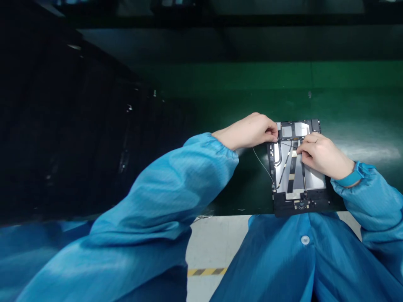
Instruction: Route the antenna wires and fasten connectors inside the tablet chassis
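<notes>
An opened tablet-like device lies at the table's near edge, its inside facing up, with silver panels, dark flat cables and a small circuit board at its near end. My left hand is at its upper left corner, thumb and fingertips pinched together; what is between them is hidden. Over the middle of the device, my right hand has its fingers closed near a flat ribbon cable. A thin dark line runs between the two hands. From below my left hand, a thin pale wire curves down to the device's left edge.
The green table surface stretches behind and beside the device. A large dark mass, too dim to make out, fills the left side. Below the table edge show a pale floor and a yellow-black striped line.
</notes>
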Demonstrator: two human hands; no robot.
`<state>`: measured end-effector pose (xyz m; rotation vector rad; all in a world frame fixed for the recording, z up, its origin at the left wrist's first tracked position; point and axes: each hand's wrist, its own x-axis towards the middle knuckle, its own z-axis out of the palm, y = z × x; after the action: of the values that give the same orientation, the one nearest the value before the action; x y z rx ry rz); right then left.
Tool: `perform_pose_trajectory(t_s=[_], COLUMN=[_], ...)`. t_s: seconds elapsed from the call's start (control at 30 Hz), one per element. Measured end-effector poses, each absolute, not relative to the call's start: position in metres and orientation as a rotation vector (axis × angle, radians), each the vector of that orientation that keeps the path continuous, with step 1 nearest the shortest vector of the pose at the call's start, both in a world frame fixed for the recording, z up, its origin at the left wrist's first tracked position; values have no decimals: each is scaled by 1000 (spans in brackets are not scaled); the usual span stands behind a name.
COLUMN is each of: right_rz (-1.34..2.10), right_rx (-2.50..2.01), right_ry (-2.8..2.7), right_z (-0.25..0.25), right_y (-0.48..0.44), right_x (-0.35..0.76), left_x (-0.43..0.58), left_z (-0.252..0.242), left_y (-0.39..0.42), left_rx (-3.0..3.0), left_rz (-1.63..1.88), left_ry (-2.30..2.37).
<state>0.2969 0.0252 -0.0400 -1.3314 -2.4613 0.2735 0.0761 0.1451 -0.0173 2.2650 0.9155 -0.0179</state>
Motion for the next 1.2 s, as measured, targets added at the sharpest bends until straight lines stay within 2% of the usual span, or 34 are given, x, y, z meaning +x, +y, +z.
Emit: perform_pose_trajectory(t_s=[0.47, 0.63, 0.77, 0.87, 0.97, 1.1, 1.2], right_rz=[484, 620, 457, 220, 42, 71, 262], right_rx=[-1388, -1423, -1515, -1535, -1514, -1441, -1381], right_ry=[-2476, -2136, -1878, -2008, -2205, -2325, -2253], right_z=[-29, -28, -34, -40, -40, -31, -27], right_y=[25, 33, 41, 43, 41, 31, 25], right_x=[300, 313, 314, 307, 302, 305, 314], left_x=[80, 83, 82, 91, 108, 128, 134], left_z=[-10, -3, -1, -2, -2, 0, -2], left_y=[141, 135, 114, 82, 51, 33, 32], left_rx=[2467, 2487, 2406, 2367, 2381, 2370, 2349], left_rz=[-181, -219, -62, -2, -121, -196, -189], left_ry=[874, 989, 1131, 1277, 1436, 1552, 1589])
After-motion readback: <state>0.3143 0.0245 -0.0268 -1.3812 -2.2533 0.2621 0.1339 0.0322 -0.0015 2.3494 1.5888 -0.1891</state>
